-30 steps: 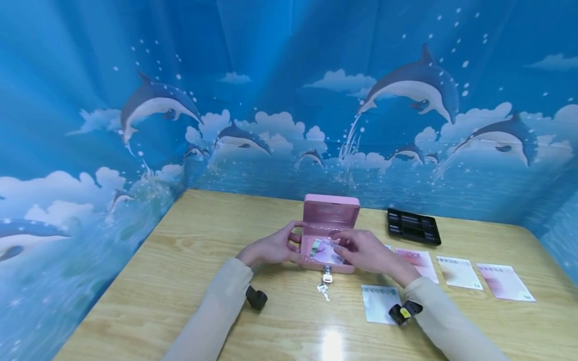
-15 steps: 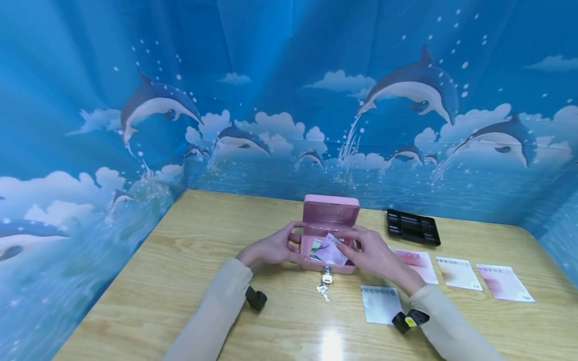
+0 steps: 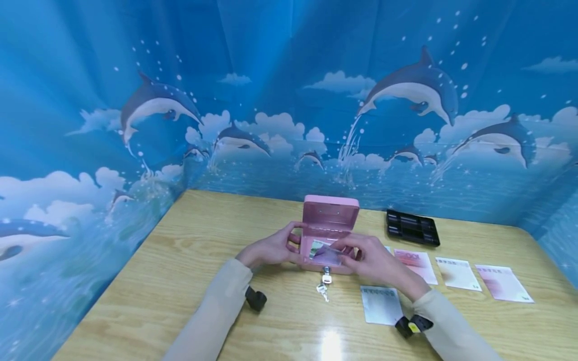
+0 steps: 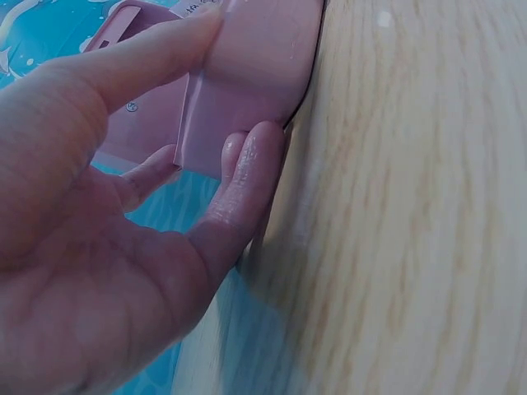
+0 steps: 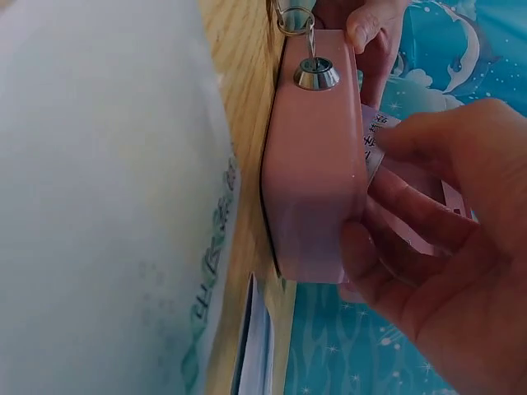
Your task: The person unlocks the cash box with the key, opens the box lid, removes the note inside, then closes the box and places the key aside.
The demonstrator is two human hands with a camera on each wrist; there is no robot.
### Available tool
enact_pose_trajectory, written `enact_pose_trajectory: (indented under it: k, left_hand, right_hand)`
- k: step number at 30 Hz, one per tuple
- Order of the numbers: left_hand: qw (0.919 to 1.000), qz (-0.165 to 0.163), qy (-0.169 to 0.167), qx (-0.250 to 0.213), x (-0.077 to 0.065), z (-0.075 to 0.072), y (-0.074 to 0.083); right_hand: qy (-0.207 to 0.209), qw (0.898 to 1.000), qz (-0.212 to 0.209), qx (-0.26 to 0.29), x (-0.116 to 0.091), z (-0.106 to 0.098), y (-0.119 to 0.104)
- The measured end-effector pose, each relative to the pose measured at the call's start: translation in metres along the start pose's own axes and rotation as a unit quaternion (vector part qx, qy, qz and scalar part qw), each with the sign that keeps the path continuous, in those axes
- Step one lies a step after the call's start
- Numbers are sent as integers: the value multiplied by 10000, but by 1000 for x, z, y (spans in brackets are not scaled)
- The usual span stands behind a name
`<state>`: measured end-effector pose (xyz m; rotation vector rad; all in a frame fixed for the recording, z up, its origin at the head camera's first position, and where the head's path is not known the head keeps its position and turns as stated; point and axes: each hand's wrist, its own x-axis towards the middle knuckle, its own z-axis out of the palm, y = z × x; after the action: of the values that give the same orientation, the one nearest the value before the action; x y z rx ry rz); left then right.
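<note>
L hand grips pink box at its 9 o'clock; R hand at 3 o'clock pinches purple note w/in box's mouth. Keys at 6 o'clock, 1 in lock.

Notes lie in the box, keys before it, a tray to its right.

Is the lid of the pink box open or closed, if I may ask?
Open. In the head view, the lid stands raised behind the pink box, and a green-printed note shows inside.
</note>
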<state>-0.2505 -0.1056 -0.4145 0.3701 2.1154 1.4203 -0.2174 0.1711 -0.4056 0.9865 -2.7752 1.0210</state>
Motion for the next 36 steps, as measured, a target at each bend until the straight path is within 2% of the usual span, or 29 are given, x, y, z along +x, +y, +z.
enact_pose_trajectory:
  k: [5, 11, 18, 23, 30, 36]
  left_hand:
    - [10000, -12, 4, 21, -1, 0, 0]
    - [10000, -62, 11, 37, -2, -1, 0]
    - [9998, -147, 84, 143, -1, -1, 1]
    - [9998, -153, 83, 115, -1, 0, 1]
    - [9996, -176, 112, 189, -1, -1, 0]
    - [9997, -154, 93, 150, -1, -1, 0]
  right_hand:
    - [179, 9997, -149, -43, -1, 1, -1]
    - [722, 9968, -344, -87, -3, 1, -2]
    - [1514, 9843, -905, -74, -4, -1, 0]
    - [1895, 9759, -1080, -45, -6, -8, 2]
    - [1983, 9741, -1079, -128, -12, -18, 4]
    - [1992, 9759, -852, -243, -21, -26, 4]
